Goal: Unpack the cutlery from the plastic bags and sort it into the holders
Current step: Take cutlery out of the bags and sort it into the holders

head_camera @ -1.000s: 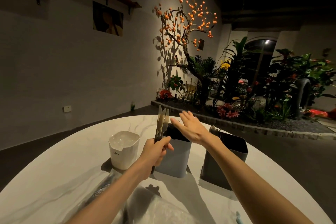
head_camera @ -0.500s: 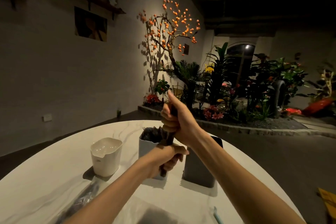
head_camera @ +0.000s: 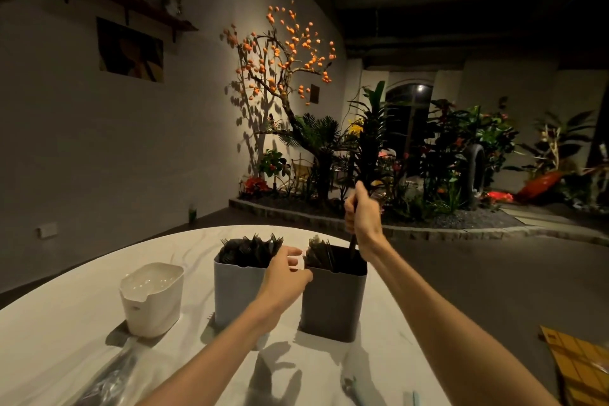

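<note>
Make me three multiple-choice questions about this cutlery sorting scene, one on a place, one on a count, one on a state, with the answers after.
1. Where does the white holder stand on the table?
A. to the left of the grey holder
B. between the grey and dark holders
C. to the right of the dark holder

2. How many holders stand on the table?
A. two
B. three
C. four

3. What is the right hand doing?
A. lying flat on the table
B. gripping a bundle of dark cutlery above the dark holder
C. holding the white holder

Answers:
1 A: it is leftmost, beside the grey holder.
2 B: white, grey and dark holder.
3 B: its fingers are curled round the dark cutlery, whose lower end reaches into the dark holder.
</note>
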The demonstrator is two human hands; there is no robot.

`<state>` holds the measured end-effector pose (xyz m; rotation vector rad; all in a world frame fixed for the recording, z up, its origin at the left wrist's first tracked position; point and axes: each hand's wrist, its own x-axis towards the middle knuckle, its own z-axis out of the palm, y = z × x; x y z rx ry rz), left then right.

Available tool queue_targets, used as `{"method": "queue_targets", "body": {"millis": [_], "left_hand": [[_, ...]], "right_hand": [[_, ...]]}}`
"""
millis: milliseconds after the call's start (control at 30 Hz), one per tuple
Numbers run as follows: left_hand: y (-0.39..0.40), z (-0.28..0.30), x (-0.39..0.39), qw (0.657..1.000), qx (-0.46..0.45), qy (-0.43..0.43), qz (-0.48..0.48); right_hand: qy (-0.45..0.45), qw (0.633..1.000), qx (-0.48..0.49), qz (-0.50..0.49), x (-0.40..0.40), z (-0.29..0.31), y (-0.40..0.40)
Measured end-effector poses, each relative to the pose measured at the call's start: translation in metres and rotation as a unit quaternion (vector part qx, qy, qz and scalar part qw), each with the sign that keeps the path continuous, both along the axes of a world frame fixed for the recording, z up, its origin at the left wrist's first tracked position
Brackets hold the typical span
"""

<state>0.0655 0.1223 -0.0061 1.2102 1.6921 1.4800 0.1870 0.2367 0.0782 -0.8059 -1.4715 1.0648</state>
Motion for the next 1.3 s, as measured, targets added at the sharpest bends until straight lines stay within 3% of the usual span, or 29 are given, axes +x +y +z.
{"method": "queue_targets", "body": {"millis": [133, 200, 300, 433, 500, 600, 767, 967, 1067, 1200, 1300], "left_hand": [[0.001, -0.001, 0.000, 1.000, -0.012, 0.002, -0.018], [-0.001, 0.000, -0.002, 0.999, -0.020, 0.020, -0.026], [-0.011, 0.001, -0.007, 0.998, -0.017, 0.028, -0.051], [-0.031, 0.003, -0.010, 0.992, -0.045, 0.039, -0.112], [-0.041, 0.004, -0.011, 0.987, -0.071, 0.055, -0.131], [-0.067, 0.004, -0.016, 0.977, -0.118, 0.106, -0.142], [-0.119, -0.009, -0.021, 0.944, -0.192, 0.236, -0.126], [-0.191, -0.058, 0.005, 0.828, -0.302, 0.445, -0.162], [-0.220, -0.061, -0.003, 0.846, -0.283, 0.436, -0.117], [-0.253, -0.041, -0.019, 0.877, -0.194, 0.438, -0.043], [-0.273, -0.028, -0.037, 0.882, -0.140, 0.449, 0.026]], "right_hand": [[-0.159, 0.986, -0.051, 0.026, -0.019, -0.048, 0.012], [-0.228, 0.973, -0.008, 0.013, -0.026, -0.059, 0.015], [-0.250, 0.963, 0.094, -0.027, -0.025, -0.058, 0.012], [-0.394, 0.909, 0.108, 0.083, -0.020, -0.061, 0.004], [-0.389, 0.910, 0.133, 0.063, -0.017, -0.057, -0.003], [-0.306, 0.930, 0.201, 0.024, -0.010, -0.042, -0.027], [-0.298, 0.911, 0.269, 0.095, 0.004, -0.050, -0.078], [-0.390, 0.874, 0.183, 0.224, 0.018, -0.103, -0.144], [-0.396, 0.865, 0.166, 0.258, 0.028, -0.122, -0.179], [-0.409, 0.850, 0.147, 0.297, 0.032, -0.134, -0.217], [-0.404, 0.837, 0.209, 0.303, 0.024, -0.135, -0.246]]}}
